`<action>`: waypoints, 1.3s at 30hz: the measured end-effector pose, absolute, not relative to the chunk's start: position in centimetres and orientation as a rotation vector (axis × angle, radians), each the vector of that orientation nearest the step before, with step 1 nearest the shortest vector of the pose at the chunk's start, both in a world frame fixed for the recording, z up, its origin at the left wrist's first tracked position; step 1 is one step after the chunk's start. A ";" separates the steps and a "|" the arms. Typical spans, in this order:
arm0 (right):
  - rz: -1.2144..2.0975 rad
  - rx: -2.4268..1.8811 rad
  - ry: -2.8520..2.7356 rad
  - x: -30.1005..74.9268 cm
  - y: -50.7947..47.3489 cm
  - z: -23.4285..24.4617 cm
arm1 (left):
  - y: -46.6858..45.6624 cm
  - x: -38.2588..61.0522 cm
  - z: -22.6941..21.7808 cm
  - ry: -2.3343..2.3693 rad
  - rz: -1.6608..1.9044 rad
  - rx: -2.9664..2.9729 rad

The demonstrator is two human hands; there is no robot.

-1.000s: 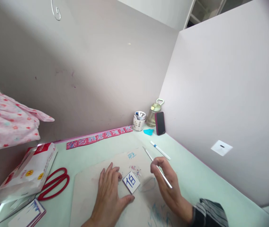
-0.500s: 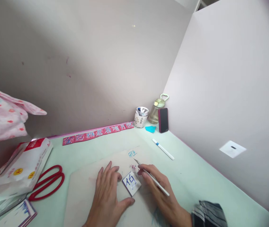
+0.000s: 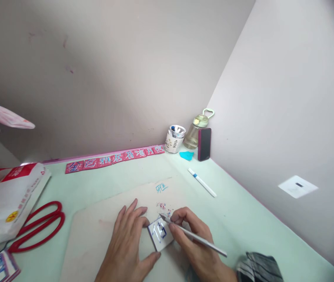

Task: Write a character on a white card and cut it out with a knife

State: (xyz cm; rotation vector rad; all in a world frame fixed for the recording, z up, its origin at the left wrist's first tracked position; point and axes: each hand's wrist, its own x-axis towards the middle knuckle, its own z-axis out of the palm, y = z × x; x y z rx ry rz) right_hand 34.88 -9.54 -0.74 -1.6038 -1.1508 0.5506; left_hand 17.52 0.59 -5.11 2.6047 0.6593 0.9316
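My left hand (image 3: 127, 243) lies flat on a beige board (image 3: 96, 231), its fingers and thumb bracketing a small white square block (image 3: 159, 234) that bears a blue character. My right hand (image 3: 195, 244) grips a thin silver-white craft knife (image 3: 193, 235) like a pen. Its tip rests at the block's upper right corner. The fingers of my right hand partly cover the block's right edge.
Red scissors (image 3: 34, 227) and a white-and-red bag (image 3: 6, 199) lie at the left. A row of pink character tiles (image 3: 114, 158) lines the back wall. A cup (image 3: 175, 139), bottle (image 3: 195, 131), phone (image 3: 204, 144) and white pen (image 3: 202, 182) are at the back right.
My right hand came in from the right and brought the knife tip down onto the block. The left hand stayed on the block. The camera tilted down.
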 end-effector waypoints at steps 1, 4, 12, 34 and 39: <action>0.561 -1.610 -1.141 34.8 -9.6 -0.8 | 0.6 17.5 -5.1 0.658 0.913 2.605; 0.610 -1.602 -1.153 34.7 -9.8 -0.9 | 0.6 17.4 -4.9 0.656 0.882 2.613; 0.692 -1.540 -1.170 34.6 -9.8 -1.0 | 0.4 17.7 -3.8 0.612 0.929 2.645; 0.750 -1.532 -1.134 34.8 -9.5 -1.1 | 0.4 17.6 -3.9 0.601 0.929 2.619; 0.748 -1.523 -1.099 34.7 -9.4 -1.2 | 0.3 17.5 -4.2 0.611 0.913 2.618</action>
